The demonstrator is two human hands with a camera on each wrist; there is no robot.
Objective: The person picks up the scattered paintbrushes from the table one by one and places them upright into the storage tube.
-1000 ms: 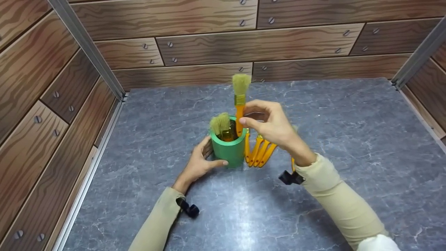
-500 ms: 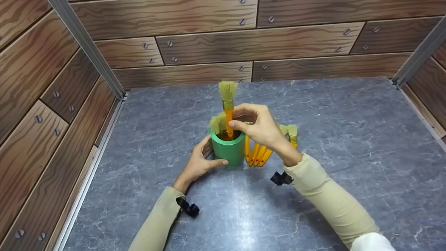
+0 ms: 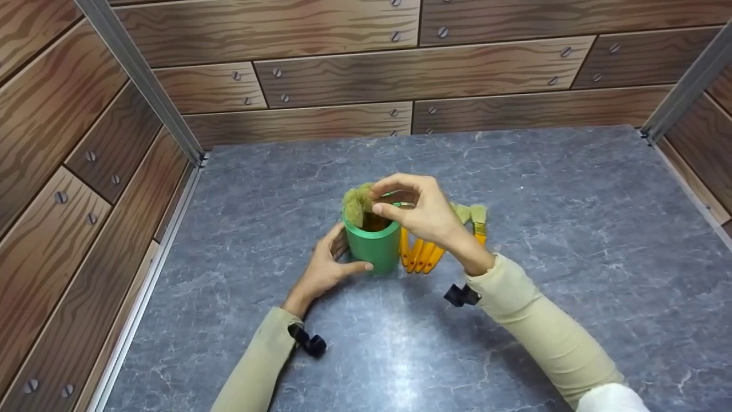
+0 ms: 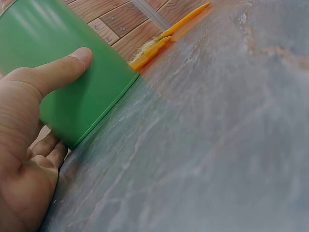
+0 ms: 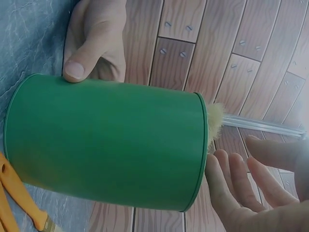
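A green cylindrical can [image 3: 373, 250] stands upright on the table, with the pale bristles of paintbrushes [image 3: 355, 205] showing at its mouth. My left hand [image 3: 325, 269] grips the can low on its left side, thumb across the front and fingers reaching behind; the thumb [image 4: 67, 70] lies against its wall in the left wrist view. Just over the rim is my right hand [image 3: 420, 209], its thumb and fingertips apart with nothing between them. The right wrist view shows these bent fingers [image 5: 236, 186] beside the can's mouth. Handles inside the can are mostly hidden.
Several orange-handled paintbrushes [image 3: 423, 256] lie on the table right of the can, partly covered by my right hand and wrist. Another brush [image 3: 480, 220] lies farther right. Wood-patterned walls [image 3: 320, 74] enclose the grey marbled table [image 3: 572, 229].
My right hand moved left over the can, lowered the paintbrush handle first into it and let go. The brush dropped among the others. My left hand kept its grip on the can.
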